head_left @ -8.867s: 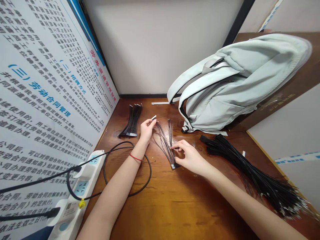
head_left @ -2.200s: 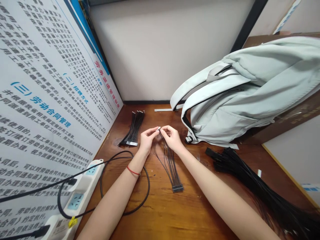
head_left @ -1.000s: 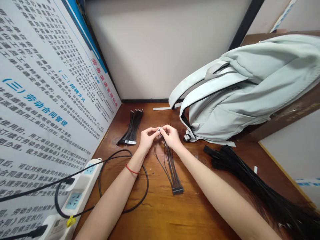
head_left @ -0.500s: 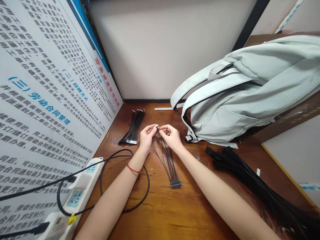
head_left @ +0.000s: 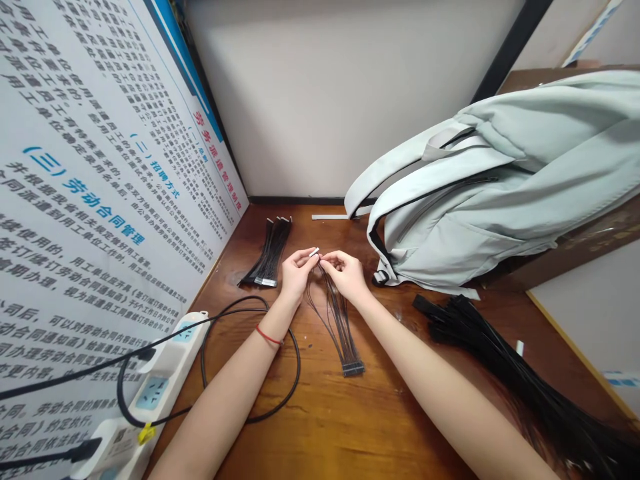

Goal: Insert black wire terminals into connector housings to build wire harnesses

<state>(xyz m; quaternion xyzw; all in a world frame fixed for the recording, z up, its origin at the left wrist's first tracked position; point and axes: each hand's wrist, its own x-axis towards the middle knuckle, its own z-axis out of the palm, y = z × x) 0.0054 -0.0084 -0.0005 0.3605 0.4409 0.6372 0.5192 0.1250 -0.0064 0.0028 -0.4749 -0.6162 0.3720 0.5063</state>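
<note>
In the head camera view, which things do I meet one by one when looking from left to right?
Power strip, short bundle of black wires, left hand, white piece at its fingertips, right hand, large bundle of black wires.

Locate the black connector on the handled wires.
In the head view, the black connector lies on the table, just right of centre and below the right hand, at the near end of the wires.

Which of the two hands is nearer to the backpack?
Right. The right hand is just left of the backpack, apart from it; the left hand is farther left, beyond the right hand.
</note>
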